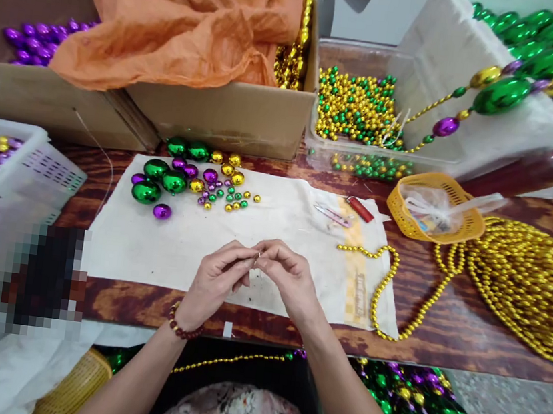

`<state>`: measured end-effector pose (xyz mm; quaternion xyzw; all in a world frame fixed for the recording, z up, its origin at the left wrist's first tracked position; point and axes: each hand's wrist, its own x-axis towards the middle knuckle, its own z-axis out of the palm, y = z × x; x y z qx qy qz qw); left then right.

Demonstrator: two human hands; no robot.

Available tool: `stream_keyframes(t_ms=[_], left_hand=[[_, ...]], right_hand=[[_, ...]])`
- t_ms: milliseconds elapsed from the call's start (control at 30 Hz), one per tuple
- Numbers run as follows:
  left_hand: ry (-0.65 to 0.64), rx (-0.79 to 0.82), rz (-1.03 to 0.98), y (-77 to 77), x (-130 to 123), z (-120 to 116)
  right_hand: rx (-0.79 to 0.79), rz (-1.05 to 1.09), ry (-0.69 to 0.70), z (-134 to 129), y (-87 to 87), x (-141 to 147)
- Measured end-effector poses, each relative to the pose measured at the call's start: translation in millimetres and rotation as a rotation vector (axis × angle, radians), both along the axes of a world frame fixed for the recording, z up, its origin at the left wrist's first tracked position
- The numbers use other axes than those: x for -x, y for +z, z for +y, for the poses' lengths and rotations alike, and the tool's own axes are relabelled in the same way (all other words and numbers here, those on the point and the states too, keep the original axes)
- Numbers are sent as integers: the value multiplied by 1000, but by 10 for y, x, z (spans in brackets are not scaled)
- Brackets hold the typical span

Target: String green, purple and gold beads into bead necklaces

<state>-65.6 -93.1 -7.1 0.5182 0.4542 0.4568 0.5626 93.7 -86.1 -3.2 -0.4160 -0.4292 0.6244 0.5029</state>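
Note:
Over the white cloth (175,248), my left hand (217,277) and my right hand (291,281) meet fingertip to fingertip, both closed in a pinch. A tiny thin thing (258,256) shows between them, too small to name. Green, purple and gold beads (173,181) of several sizes lie loose on the cloth, beyond my left hand. To the right of my hands, a pair of small scissors or tweezers (332,214) lies beside a red-handled piece (359,209). A strand of gold beads (388,281) curves across the cloth's right end.
Cardboard boxes (217,116) with orange cloth (193,22) stand behind. A clear bin (363,154) holds small beads. On the right are a yellow basket (392,204), a dark red cylinder (527,172) and gold bead strands (533,285). A white crate (61,174) stands left.

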Motion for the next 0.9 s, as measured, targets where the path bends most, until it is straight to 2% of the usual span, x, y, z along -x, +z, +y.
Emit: stream_keyframes(t_ms=[500, 767, 900], left_hand=[[-63, -52, 73, 12, 43, 31], [-130, -240, 202, 37, 85, 72], [-203, -391, 366, 107, 136, 111]], right_hand=[[38, 39, 23, 12, -15, -4], [59, 73, 36, 3, -88, -30], [64, 64, 66, 8, -102, -59]])
